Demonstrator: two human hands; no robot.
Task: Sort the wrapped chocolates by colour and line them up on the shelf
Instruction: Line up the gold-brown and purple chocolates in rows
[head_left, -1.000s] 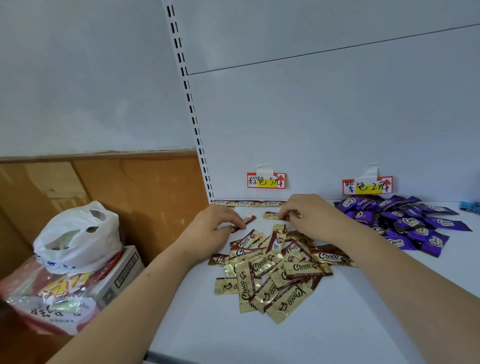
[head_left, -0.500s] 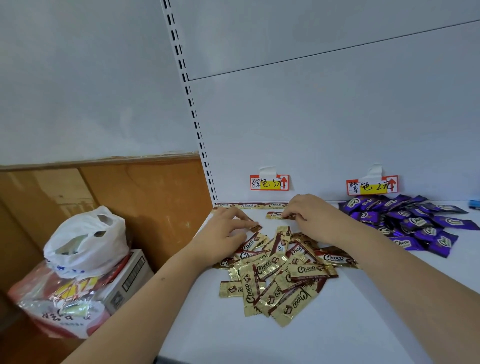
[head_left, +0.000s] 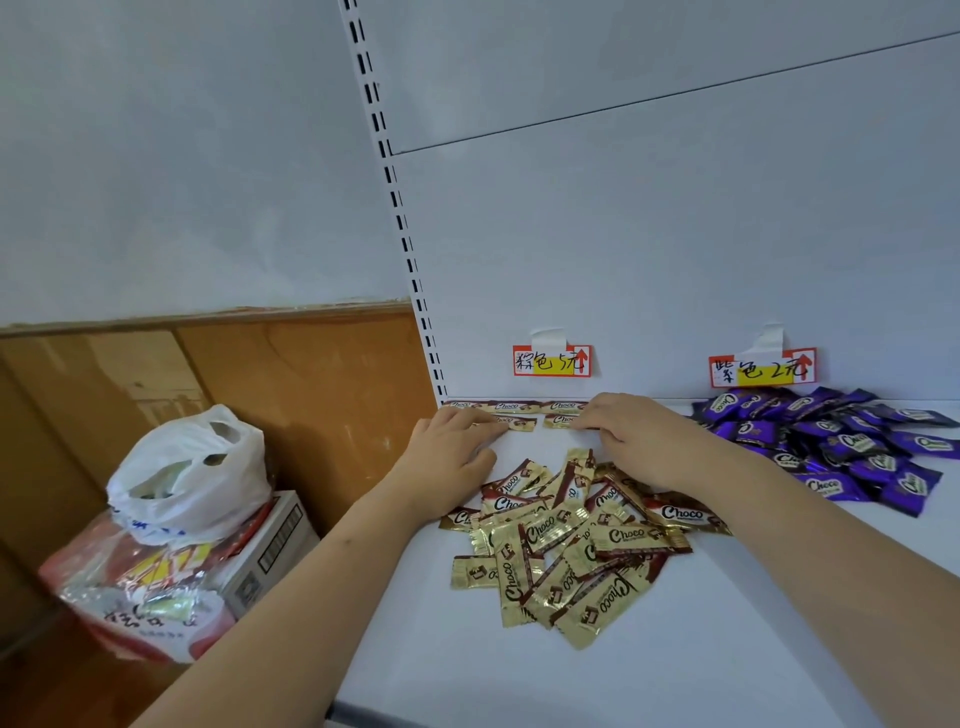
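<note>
Spilling across the white shelf (head_left: 675, 665), a loose heap of gold-and-brown wrapped chocolates (head_left: 566, 540) lies nearest the camera. Off the shelf's left edge, a white plastic bag (head_left: 187, 478), contents unclear, sits on a cardboard box (head_left: 275, 540). Farther back, the left hand (head_left: 447, 457) and right hand (head_left: 639, 436), fingers extended, each press a gold chocolate flat beside a row (head_left: 514, 406) along the back panel. Purple chocolates (head_left: 831, 441) are piled at right.

A white plastic bag (head_left: 187, 473) sits on a cardboard box (head_left: 270, 551) left of the shelving. A red snack packet (head_left: 140, 603) leans against the box, before a wooden wall panel (head_left: 291, 384).
</note>
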